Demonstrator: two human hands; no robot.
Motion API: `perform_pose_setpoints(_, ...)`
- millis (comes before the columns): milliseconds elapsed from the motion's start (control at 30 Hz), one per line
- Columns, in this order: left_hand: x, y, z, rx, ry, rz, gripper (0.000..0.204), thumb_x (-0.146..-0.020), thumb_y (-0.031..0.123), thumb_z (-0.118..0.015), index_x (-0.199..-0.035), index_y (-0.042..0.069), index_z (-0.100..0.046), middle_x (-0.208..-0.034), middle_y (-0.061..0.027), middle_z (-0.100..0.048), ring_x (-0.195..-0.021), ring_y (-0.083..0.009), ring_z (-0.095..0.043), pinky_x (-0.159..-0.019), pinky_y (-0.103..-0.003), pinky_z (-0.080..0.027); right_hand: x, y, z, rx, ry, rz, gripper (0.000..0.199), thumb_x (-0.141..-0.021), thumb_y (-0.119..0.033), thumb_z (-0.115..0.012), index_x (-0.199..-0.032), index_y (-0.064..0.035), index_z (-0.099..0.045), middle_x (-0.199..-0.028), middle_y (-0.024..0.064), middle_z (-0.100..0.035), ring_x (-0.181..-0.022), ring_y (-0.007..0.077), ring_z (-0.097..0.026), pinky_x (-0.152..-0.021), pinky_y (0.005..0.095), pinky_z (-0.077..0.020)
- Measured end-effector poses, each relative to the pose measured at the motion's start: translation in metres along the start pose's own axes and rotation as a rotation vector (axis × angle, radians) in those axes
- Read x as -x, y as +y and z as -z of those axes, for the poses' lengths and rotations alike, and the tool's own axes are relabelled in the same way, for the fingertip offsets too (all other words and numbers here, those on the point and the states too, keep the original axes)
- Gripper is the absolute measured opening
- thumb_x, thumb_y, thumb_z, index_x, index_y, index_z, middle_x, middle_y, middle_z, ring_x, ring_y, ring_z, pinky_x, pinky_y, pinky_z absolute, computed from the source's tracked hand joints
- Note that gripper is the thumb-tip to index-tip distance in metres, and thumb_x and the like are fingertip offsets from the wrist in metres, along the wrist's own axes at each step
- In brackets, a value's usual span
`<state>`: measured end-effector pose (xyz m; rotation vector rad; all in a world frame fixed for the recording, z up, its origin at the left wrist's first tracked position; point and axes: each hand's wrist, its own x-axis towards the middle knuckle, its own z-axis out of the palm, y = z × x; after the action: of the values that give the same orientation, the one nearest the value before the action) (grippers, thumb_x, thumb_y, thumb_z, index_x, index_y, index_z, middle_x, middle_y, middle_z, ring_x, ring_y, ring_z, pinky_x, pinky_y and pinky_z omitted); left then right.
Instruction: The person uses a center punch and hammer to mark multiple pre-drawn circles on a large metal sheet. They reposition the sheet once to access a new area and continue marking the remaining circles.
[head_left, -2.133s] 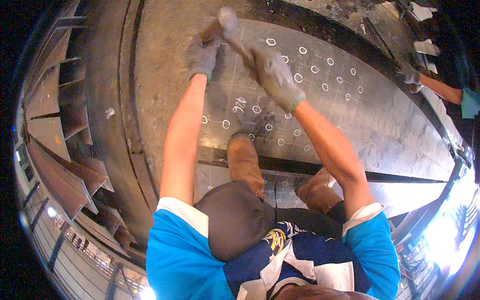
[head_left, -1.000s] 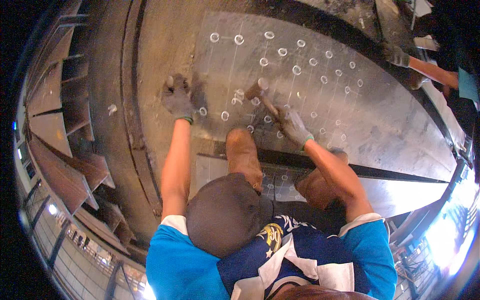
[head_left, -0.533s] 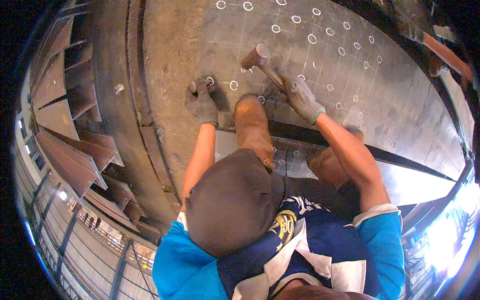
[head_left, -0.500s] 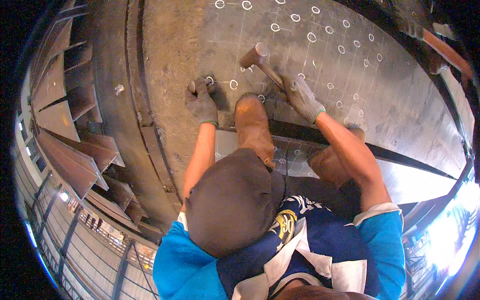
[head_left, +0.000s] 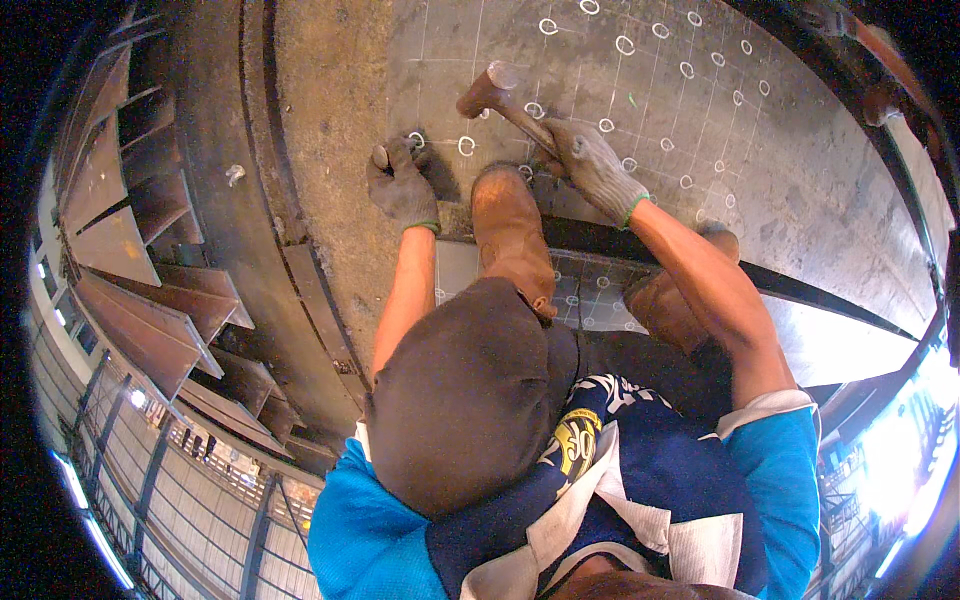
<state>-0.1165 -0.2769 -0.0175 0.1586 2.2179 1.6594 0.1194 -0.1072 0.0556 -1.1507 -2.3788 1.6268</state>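
Just beyond my left hand, whose grip is clamped on a short punch stood on a chalk circle on the steel plate, the hammer hangs raised. My right hand has its grip closed around the handle. If the swing drifts toward my left hand, I judge it could glance off the punch and catch my gloved knuckles, or skid the tip off the mark.

The person wears grey work gloves with green cuffs on the left hand and the right hand, a blue short-sleeved shirt, dark brown trousers and brown leather boots.
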Motion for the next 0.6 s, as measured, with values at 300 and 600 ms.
perform_pose_setpoints(300, -0.002, -0.001, 0.002, -0.081, 0.006, -0.081, 0.034, -0.103, 0.031, -0.072, -0.104, -0.003, -0.068, -0.097, -0.0091, -0.074, -0.084, -0.0168, -0.067, -0.075, -0.033, -0.057, 0.002, -0.008, -0.001, -0.07, -0.02, -0.016, 0.026, -0.1, -0.026, -0.051, -0.102, -0.0014, -0.06, -0.083, 0.0197, -0.06, -0.075, 0.0354, -0.059, -0.069, 0.0466, -0.0452)
perform_pose_setpoints(600, 0.0, 0.004, 0.004, -0.054, -0.019, -0.098, 0.035, -0.101, 0.031, -0.075, -0.108, -0.002, -0.066, -0.099, -0.0089, -0.073, -0.086, -0.017, -0.068, -0.079, -0.033, -0.057, 0.0, -0.014, 0.0, 0.014, -0.059, 0.01, 0.021, -0.098, -0.021, -0.056, -0.108, -0.0031, -0.062, -0.093, 0.0239, -0.065, -0.09, 0.0461, -0.062, -0.077, 0.0534, -0.0481)
